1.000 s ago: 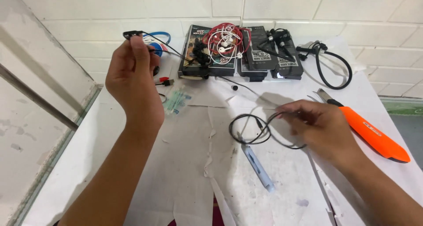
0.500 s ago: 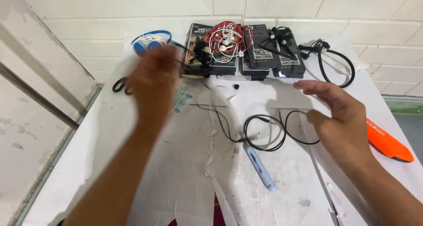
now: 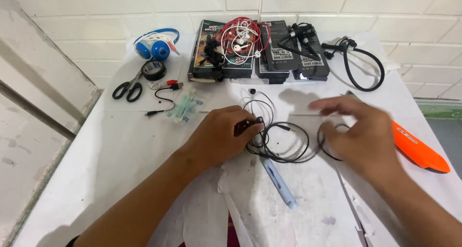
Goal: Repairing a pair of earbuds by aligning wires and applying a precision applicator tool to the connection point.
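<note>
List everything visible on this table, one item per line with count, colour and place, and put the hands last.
black cable: one, black, coiled at table centre between the hands
pen: one, pale blue, just below the coil
headphones: one pair, blue, back left by the wall
tape roll: one, black, below the headphones
scissors: one pair, black handles, left
cotton swabs: one small packet, greenish, left of centre
boxes: about four, dark, back centre in a row
earphones: tangled, red and white, lying on the boxes
neckband: one, black, back right
orange tool: one, orange, right edge
table: one, white
left hand: on the cable's left end
right hand: blurred, at the coil's right side
</note>
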